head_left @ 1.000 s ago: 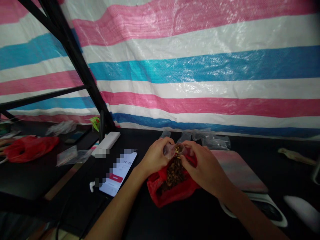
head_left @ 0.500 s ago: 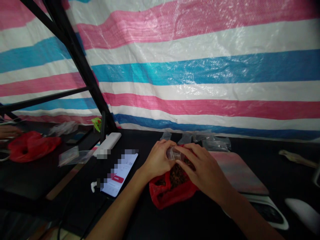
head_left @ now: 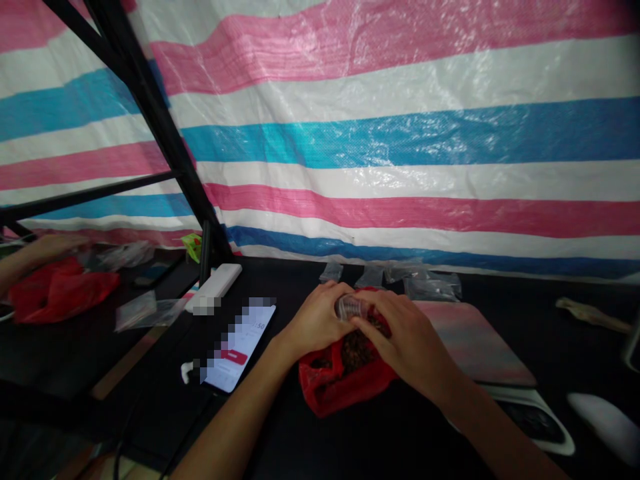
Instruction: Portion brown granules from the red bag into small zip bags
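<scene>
A red plastic bag (head_left: pixel 330 387) full of small brown pieces (head_left: pixel 356 348) lies open on the black table (head_left: pixel 400 440). Over its mouth, both hands hold a small clear plastic bag (head_left: pixel 350 307). My left hand (head_left: pixel 315 319) grips it from the left with curled fingers. My right hand (head_left: pixel 400 337) pinches it from the right, fingers over the red bag's opening. What is inside the clear bag is hard to make out now.
A phone (head_left: pixel 239 347) with a lit screen lies left of the red bag, a white power bank (head_left: pixel 215 285) behind it. Empty clear bags (head_left: pixel 430 285) lie by the striped tarp (head_left: pixel 400 147). A scale (head_left: pixel 525 407) sits right. Another person's hand (head_left: pixel 50 245) and red bag (head_left: pixel 55 293) are far left.
The clear bag's open mouth with brown pieces showed a second ago; now both hands have closed round it, lower over the red bag. The other person's hand at far left moved.
</scene>
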### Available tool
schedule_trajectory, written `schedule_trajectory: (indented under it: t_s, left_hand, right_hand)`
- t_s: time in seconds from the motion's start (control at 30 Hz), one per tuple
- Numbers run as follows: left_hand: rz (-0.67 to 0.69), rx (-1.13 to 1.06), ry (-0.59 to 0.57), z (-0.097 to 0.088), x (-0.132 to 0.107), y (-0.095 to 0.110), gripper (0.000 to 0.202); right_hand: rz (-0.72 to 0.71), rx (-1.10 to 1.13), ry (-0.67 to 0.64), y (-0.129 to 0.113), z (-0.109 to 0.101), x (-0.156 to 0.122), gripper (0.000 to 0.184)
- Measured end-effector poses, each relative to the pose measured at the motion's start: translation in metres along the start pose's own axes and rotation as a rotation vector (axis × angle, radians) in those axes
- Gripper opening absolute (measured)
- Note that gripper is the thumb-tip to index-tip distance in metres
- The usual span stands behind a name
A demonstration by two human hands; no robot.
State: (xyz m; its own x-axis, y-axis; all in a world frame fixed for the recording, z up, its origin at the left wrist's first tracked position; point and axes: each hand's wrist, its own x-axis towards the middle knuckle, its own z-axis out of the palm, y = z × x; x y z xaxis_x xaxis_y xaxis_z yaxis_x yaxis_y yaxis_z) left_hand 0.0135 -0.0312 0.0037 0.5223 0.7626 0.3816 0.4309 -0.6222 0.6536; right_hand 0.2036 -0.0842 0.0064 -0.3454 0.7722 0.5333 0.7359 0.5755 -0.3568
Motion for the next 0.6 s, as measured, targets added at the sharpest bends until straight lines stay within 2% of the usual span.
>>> schedule_trajectory:
  t_s: [0.13, 0.27, 0.43, 0.53, 0.6]
  left_hand:
    - [0.016, 0.014, -0.009, -0.001, 0.001, 0.002, 0.016]
    - [0.015, -0.009, -0.043, -0.003, 0.000, 0.004, 0.020]
    - [-0.058, -0.060, -0.001, -0.006, 0.000, 0.003, 0.022]
    - [-0.119, -0.191, 0.012, -0.010, -0.001, 0.000, 0.028]
    - [-0.147, -0.279, -0.006, -0.012, -0.001, -0.004, 0.027]
  right_hand:
    - [-0.095, -0.035, 0.014, -0.003, -0.001, 0.001, 0.032]
    - [-0.003, -0.036, 0.013, -0.001, -0.002, 0.001, 0.020]
    - [0.024, -0.046, 0.067, 0.004, -0.005, 0.000, 0.023]
    - [0.045, -0.085, 0.167, 0.006, -0.009, 0.001, 0.027]
    - [0.052, -0.105, 0.185, 0.009, -0.015, 0.002, 0.028]
